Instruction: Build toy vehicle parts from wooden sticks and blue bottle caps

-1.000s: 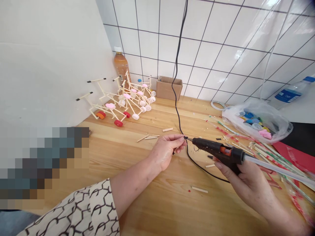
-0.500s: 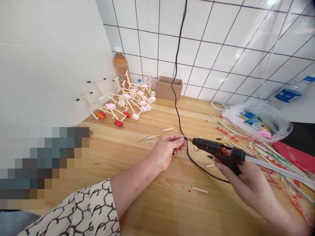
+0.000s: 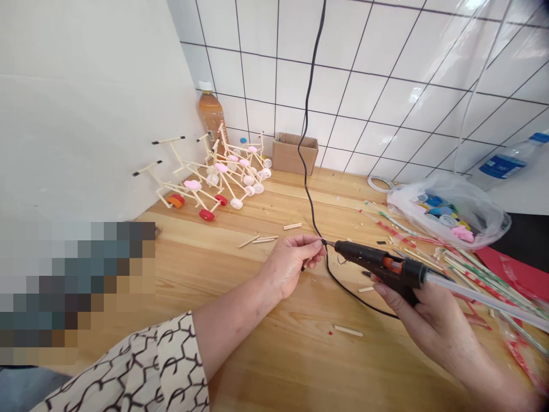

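My left hand (image 3: 295, 260) is closed in a pinch on a small black-tipped stick (image 3: 305, 265), mostly hidden by the fingers. My right hand (image 3: 429, 320) grips a black glue gun (image 3: 377, 260) by its handle, with a long clear glue stick (image 3: 476, 294) coming out of its back. The gun's metal nozzle points left and meets the dark end of the piece at my left fingertips. Whether glue is flowing is too small to tell.
Small stick-built tricycles (image 3: 223, 177) with bottle-cap wheels stand at the back left, near a tea bottle (image 3: 210, 111). A cardboard box (image 3: 295, 154) sits by the tiled wall. A black cord (image 3: 309, 194) crosses the table. Rightward lie a bag of caps (image 3: 493, 220) and wrapped sticks (image 3: 467, 269).
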A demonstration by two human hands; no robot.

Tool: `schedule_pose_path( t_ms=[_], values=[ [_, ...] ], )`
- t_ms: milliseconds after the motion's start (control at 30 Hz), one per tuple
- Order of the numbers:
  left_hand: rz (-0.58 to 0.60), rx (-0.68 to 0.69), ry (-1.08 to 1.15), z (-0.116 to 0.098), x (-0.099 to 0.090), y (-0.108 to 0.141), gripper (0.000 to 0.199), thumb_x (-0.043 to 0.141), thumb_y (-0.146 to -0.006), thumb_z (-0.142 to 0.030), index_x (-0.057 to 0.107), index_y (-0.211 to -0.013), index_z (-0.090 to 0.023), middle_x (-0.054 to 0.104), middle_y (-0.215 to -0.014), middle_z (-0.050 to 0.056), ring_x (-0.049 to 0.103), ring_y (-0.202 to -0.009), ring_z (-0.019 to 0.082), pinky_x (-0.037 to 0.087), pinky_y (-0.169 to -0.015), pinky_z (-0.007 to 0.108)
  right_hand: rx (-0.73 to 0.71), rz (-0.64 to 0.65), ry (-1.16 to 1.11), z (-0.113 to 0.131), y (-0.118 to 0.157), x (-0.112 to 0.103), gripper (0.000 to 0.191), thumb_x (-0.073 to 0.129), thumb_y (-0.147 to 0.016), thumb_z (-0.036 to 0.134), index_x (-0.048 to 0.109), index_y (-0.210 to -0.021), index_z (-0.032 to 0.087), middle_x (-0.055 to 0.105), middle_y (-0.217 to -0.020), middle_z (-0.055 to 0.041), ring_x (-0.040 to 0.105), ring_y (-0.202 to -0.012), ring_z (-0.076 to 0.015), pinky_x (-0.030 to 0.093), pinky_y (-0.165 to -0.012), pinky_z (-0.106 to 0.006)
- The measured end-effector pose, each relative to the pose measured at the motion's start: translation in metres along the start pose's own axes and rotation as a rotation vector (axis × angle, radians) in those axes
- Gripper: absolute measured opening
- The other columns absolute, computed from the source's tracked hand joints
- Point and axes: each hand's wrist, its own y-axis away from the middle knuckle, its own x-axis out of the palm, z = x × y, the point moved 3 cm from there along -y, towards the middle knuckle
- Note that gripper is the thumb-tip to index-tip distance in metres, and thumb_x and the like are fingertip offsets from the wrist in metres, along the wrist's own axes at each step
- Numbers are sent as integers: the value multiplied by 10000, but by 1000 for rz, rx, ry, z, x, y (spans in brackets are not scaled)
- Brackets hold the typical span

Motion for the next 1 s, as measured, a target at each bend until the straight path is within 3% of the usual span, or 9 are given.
schedule_pose_path(
  t_ms=[1000],
  values=[
    [-8,-13,-14,0,0,-1,138,763,-559,-194,676,-625,-109,642,-584,47,491,-511,78,292,-488,201,-9,10,-16,0,1,1,216,524,-872,330,596,-1019,188,702,-884,-58,672,-826,-237,542,-662,-309]
  ],
)
